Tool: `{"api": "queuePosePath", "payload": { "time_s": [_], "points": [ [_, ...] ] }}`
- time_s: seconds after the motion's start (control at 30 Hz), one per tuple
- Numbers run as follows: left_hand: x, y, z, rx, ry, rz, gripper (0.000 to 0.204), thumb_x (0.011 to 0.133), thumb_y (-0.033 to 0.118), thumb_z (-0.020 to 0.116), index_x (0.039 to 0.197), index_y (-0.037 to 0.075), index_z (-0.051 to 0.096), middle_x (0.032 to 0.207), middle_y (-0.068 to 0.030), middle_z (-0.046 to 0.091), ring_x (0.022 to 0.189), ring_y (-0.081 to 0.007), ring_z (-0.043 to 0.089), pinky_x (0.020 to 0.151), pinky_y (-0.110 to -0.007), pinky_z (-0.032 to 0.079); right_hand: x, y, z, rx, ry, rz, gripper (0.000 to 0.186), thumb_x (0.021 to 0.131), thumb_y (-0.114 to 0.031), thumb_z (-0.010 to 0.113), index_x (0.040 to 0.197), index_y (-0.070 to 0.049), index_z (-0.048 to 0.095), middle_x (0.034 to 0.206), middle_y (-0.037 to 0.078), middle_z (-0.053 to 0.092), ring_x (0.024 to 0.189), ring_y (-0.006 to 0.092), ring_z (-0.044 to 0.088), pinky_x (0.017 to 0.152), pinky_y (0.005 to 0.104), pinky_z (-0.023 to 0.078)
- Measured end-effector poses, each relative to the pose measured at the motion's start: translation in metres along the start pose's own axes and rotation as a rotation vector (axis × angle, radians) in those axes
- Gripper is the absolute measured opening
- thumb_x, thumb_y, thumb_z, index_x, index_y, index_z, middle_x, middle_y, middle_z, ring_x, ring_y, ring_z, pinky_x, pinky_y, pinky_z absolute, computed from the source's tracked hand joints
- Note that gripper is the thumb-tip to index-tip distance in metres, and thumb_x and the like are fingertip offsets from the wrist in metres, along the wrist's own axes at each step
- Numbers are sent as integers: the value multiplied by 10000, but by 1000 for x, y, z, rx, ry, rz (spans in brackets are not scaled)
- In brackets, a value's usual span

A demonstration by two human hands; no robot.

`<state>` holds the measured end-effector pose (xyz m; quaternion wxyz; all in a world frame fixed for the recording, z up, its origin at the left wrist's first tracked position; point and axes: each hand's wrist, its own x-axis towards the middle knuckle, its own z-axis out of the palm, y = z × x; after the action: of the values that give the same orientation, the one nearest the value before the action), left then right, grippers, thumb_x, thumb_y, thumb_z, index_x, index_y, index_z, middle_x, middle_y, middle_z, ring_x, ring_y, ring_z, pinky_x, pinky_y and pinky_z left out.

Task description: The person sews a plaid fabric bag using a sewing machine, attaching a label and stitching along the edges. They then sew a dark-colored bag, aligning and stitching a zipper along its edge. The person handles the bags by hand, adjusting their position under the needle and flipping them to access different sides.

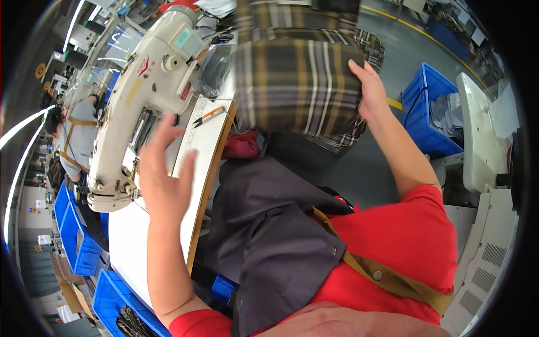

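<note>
A dark plaid fabric piece [297, 84], with yellow and white stripes, is held up at the top middle, slightly blurred. My right hand [370, 90] grips its right edge, with the thumb on the near face and the other fingers hidden behind. My left hand [165, 174] is in the air over the white table [132, 238], fingers apart and nothing in it. Just beyond that hand stands a cream sewing machine [132, 84]. A small orange-handled tool [209, 115] with a dark tip lies on the table near the machine.
Blue bins [78, 236] line the left side, and another blue bin [429, 106] holding grey pieces stands at the right. Beside that bin is a white machine [485, 135]. A red cloth [241, 145] hangs by the table's wooden edge. Another person [78, 132] works at the far left.
</note>
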<state>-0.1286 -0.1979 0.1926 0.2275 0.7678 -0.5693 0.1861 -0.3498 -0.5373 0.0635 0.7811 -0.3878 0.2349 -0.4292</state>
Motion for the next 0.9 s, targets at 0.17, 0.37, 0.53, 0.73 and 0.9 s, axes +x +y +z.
{"api": "queuePosePath", "payload": {
  "time_s": [0.17,0.37,0.53,0.73,0.9],
  "points": [
    [-50,-14,32,-231,-320,-266,744,874,69,775,1550,144,472,1224,-83,724,1170,-276,655,1013,-408,499,61,42,-114,-213,413,113,291,1029,-187,633,1287,-54,629,1194,88,711,1013,242,700,855,396,583],
    [-109,-45,6,-294,-386,-601,599,932,70,712,1504,121,543,1218,-91,732,1205,-245,659,1075,-393,478,82,71,-133,-310,416,65,404,1012,-187,649,1357,13,586,1233,133,703,1079,261,674,918,416,546],
    [-164,-63,-28,-298,-224,-723,542,952,109,704,1476,92,567,1226,-107,738,1226,-241,660,1081,-402,475,126,44,-200,-958,473,-298,684,923,-329,742,1411,105,539,1344,229,644,1238,310,600,1072,408,451],
    [-241,-102,-85,-76,30,-945,437,978,198,708,1405,137,643,1257,-84,735,1231,-229,650,1019,-358,494,141,50,-126,-820,148,-548,598,1039,-267,673,1539,-14,464,1346,117,629,1243,209,585,1091,336,435],
    [-336,-146,-146,278,230,-1170,386,978,307,708,1319,126,700,1270,-102,728,1228,-261,647,1002,-371,510,63,116,30,-1001,-395,-636,420,1070,-163,608,1470,-41,573,1391,108,637,1251,199,594,1030,319,449]
  ]
}}
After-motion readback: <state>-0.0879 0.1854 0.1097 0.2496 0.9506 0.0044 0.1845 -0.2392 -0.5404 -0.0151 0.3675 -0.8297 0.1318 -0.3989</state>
